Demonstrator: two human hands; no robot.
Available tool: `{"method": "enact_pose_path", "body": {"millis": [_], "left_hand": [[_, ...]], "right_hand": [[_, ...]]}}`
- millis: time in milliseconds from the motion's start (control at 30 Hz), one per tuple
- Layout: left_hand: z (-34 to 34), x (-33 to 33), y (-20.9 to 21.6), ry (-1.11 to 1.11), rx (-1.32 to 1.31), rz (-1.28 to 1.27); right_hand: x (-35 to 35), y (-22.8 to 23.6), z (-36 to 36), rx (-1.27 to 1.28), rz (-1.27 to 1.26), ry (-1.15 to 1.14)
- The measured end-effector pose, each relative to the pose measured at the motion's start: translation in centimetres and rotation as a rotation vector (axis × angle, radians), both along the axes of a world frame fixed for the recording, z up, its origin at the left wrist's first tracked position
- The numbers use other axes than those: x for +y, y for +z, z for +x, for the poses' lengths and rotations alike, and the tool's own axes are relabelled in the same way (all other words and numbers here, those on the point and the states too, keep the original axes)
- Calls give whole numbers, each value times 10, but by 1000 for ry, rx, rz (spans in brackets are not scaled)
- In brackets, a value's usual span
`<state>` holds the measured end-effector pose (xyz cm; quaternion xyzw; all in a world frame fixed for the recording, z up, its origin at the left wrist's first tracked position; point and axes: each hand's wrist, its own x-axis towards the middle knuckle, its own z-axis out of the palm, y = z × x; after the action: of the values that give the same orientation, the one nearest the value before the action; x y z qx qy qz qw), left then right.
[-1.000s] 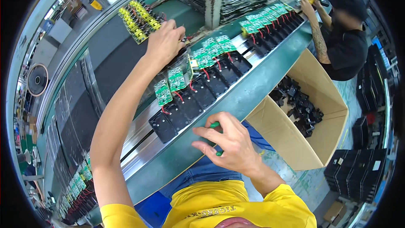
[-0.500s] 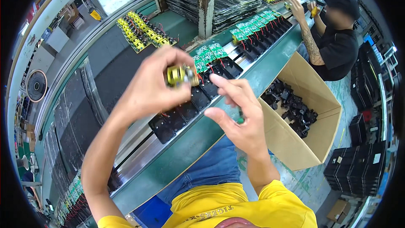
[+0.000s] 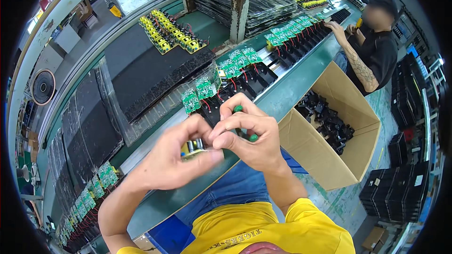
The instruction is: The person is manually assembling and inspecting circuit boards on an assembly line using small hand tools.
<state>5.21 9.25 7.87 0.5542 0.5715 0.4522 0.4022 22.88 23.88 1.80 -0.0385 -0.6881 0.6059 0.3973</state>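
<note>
My left hand (image 3: 172,157) is closed around a small circuit board (image 3: 194,147) with yellow and black parts on it, partly hidden by the fingers. My right hand (image 3: 256,136) meets it at the fingertips, with thumb and index finger pinched at the board's edge. Tucked in the right hand's fingers is a thing with two green ends (image 3: 254,138); its kind is hidden. Just beyond both hands runs a row of black plastic housings (image 3: 258,81) with red wires, and green circuit boards (image 3: 204,87) lie along their far side.
Black foam sheets (image 3: 141,66) carry yellow-topped boards (image 3: 170,32) on the far left. To the right stands an open cardboard box (image 3: 355,127) of black parts. A rusty post (image 3: 240,9) rises behind the row. Another person (image 3: 374,42) works at the far right.
Both hands have come nearer to me, the left bringing the circuit board along. The right hand, apart from it with fingers spread before, now pinches at the board's edge.
</note>
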Motion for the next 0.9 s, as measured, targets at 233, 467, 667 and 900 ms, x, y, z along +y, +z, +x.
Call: {"method": "enact_pose_path", "body": {"millis": [233,467,667,900], "left_hand": [[14,-9,9,301,69,150],[-7,-20,9,332,373,82],[-36,-27,-19,429,513,-115],[-47,-21,-33,453,550,-186]], "right_hand": [[-11,-8,-9,65,-228,15],[-13,-9,-4,-161,699,-393],[-21,-41,-12,-394,769,-424],[-29,-49,-19,-456,853,-409]]}}
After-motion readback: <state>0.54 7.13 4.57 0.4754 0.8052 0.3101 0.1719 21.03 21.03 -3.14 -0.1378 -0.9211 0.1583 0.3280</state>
